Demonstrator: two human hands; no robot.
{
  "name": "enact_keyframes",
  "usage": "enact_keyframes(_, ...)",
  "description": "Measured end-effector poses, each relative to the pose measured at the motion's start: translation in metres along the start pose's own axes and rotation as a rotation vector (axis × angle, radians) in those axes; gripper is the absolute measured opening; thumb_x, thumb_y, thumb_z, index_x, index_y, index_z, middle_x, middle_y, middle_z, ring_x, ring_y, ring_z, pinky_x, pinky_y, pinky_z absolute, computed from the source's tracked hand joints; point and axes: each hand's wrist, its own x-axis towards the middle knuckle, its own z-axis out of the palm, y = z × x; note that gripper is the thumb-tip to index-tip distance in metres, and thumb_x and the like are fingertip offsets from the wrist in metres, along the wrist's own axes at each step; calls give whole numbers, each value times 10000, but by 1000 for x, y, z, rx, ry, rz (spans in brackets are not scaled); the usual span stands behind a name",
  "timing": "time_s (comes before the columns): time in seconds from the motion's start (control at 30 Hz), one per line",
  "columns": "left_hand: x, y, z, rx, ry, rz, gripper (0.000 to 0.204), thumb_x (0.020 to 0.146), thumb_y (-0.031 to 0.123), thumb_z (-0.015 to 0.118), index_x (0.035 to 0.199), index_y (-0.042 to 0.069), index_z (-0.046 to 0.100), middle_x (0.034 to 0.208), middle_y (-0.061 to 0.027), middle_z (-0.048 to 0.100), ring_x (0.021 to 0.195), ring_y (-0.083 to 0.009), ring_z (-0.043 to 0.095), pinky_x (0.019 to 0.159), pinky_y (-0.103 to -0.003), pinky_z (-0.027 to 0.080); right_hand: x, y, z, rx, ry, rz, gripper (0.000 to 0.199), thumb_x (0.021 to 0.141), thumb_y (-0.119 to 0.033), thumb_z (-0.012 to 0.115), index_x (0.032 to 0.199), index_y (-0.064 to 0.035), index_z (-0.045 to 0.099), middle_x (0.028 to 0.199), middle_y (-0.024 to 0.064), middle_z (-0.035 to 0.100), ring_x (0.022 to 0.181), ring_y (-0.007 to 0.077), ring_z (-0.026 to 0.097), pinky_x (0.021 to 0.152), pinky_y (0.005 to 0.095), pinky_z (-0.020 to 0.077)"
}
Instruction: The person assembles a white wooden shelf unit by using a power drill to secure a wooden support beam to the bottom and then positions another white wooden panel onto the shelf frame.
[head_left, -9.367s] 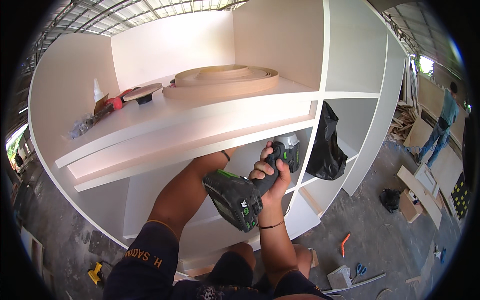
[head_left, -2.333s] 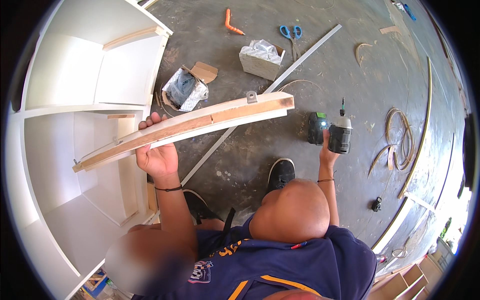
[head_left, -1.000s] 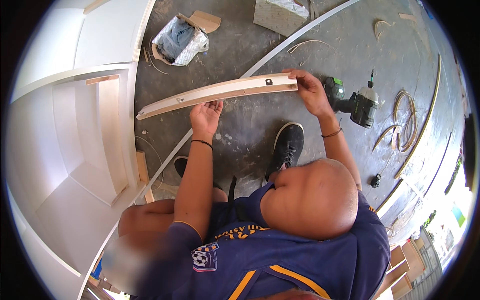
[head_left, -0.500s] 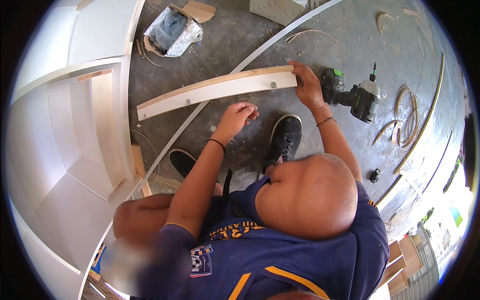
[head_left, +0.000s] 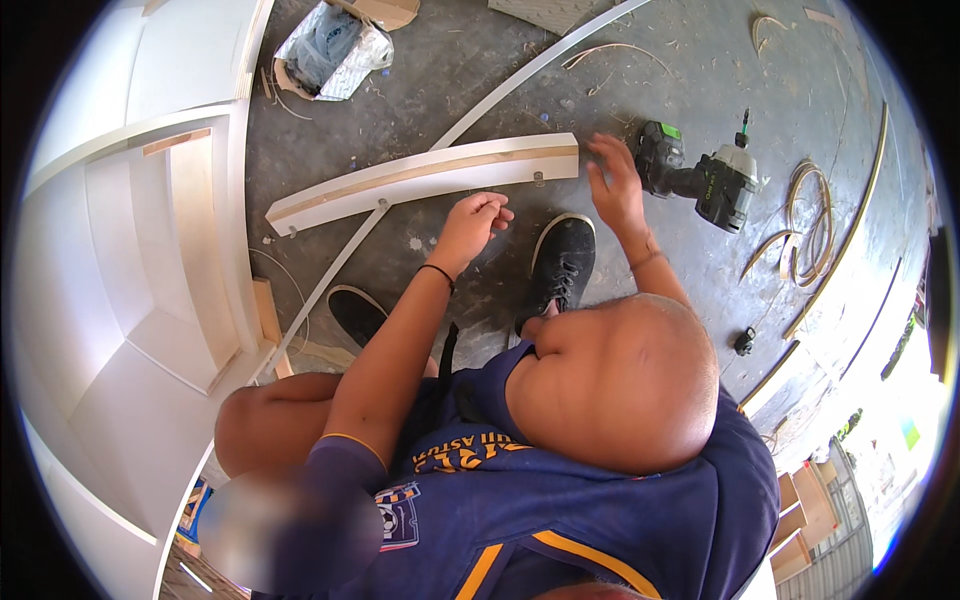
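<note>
A long white board (head_left: 430,180) with a bare wood edge lies on the floor ahead of me. Small fittings (head_left: 538,176) sit along its near side. Just off the board's right end is my right hand (head_left: 620,190), its fingers apart and nothing in them. My left hand (head_left: 472,232) hovers on the near side of the board, near its middle, with fingers curled together. Whatever those fingers hold, if anything, is hidden. To the right of my right hand a black and grey cordless drill (head_left: 705,180) lies on its side with a bit fitted.
A white cabinet carcass (head_left: 160,260) stands along the left. A thin pale strip (head_left: 455,130) runs diagonally under the board. At the back left is an opened box (head_left: 335,50) with plastic inside. Coiled edging (head_left: 805,230) lies at the right. My shoes (head_left: 565,260) are close by.
The board has turned on its long axis, so its wood edge now faces up with white on both sides. My right hand has let go of its end. My left hand stays curled.
</note>
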Motion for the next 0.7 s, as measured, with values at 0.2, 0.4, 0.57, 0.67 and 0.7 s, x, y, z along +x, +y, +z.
enact_keyframes(0.2, 3, 2, 10, 136, 107, 142, 250, 933, 134, 468, 1091, 4, 612, 842, -68, 677, 727, -119, 611, 658, -270, 478, -94, 27, -26, 372, 284, 614, 234, 834, -54, 621, 1065, -25, 594, 1045, 96, 605, 971, 191, 586, 778, 303, 481)
enact_keyframes(0.4, 5, 11, 8, 481, 473, 664, 207, 867, 96, 561, 1037, 1, 630, 779, -115, 671, 672, -209, 634, 627, -286, 495, -73, -4, -38, -82, 19, 198, 326, 778, -82, 681, 1091, -57, 591, 1068, 103, 599, 982, 269, 568, 854, 365, 446)
enact_keyframes(0.57, -4, 15, -15, 867, 528, 749, 428, 781, 162, 669, 1170, 21, 557, 977, -111, 624, 948, -258, 594, 856, -384, 447, 5, -47, 7, -404, -330, -278, 585, 710, -184, 731, 1251, -142, 513, 1263, 85, 509, 1232, 297, 417, 1005, 521, 314)
enact_keyframes(0.67, -13, 24, -39, 1188, 601, 827, 630, 724, 235, 730, 1267, 41, 475, 1127, -112, 558, 1081, -289, 528, 968, -442, 375, 30, -28, 41, -549, -461, -331, 671, 697, -185, 730, 1311, -181, 460, 1303, 73, 482, 1281, 287, 366, 1022, 561, 285)
enact_keyframes(0.7, -14, 28, -49, 1281, 632, 835, 699, 707, 262, 749, 1301, 50, 447, 1174, -110, 534, 1117, -300, 505, 995, -460, 351, 38, -27, 46, -594, -500, -341, 697, 692, -182, 729, 1328, -194, 442, 1309, 70, 478, 1287, 287, 357, 1021, 570, 283)
